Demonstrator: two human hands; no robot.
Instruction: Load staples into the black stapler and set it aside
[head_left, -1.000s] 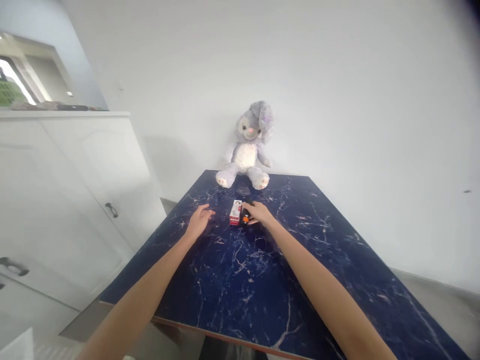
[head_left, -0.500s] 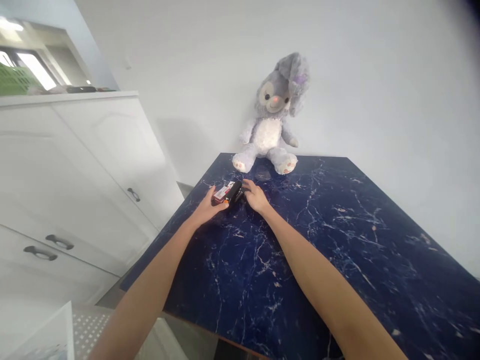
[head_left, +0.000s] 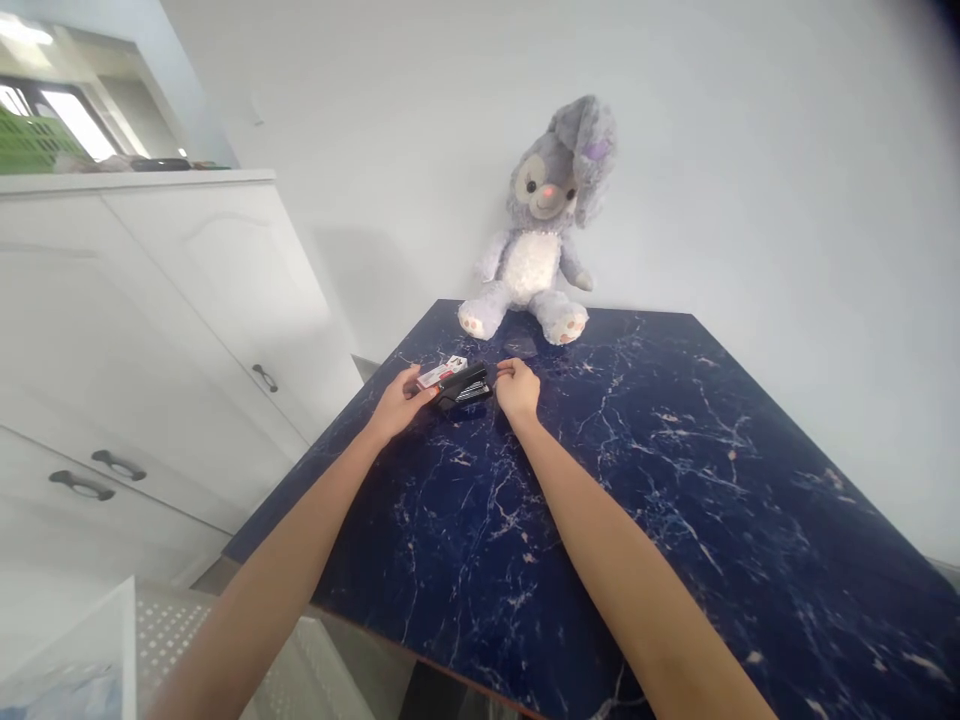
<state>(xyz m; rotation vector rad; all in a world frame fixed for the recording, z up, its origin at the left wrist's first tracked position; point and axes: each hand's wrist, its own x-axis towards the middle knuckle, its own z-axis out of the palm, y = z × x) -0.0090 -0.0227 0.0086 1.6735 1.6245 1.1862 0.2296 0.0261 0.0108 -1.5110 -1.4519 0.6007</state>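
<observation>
A black stapler [head_left: 465, 388] lies on the blue marbled table, its nose pointing right. Along its far side is a small white and red box [head_left: 442, 373]. My left hand [head_left: 395, 405] is around the left end of both, thumb against the stapler's rear by an orange patch and fingers at the box's end. Just right of the stapler's nose, my right hand [head_left: 519, 388] has loosely bent fingers with nothing visible in them. Whether its fingertips touch the stapler is hard to tell.
A grey plush toy [head_left: 534, 265] sits against the wall at the back of the table [head_left: 637, 480]. White cabinets [head_left: 187, 300] stand on the left, with a green basket [head_left: 30, 142] on top. A white perforated surface [head_left: 161, 640] shows at lower left.
The stapler has turned so that its nose points more to the right, and the box shows more beside it. My left hand has shifted left; my right hand's fingers have bent.
</observation>
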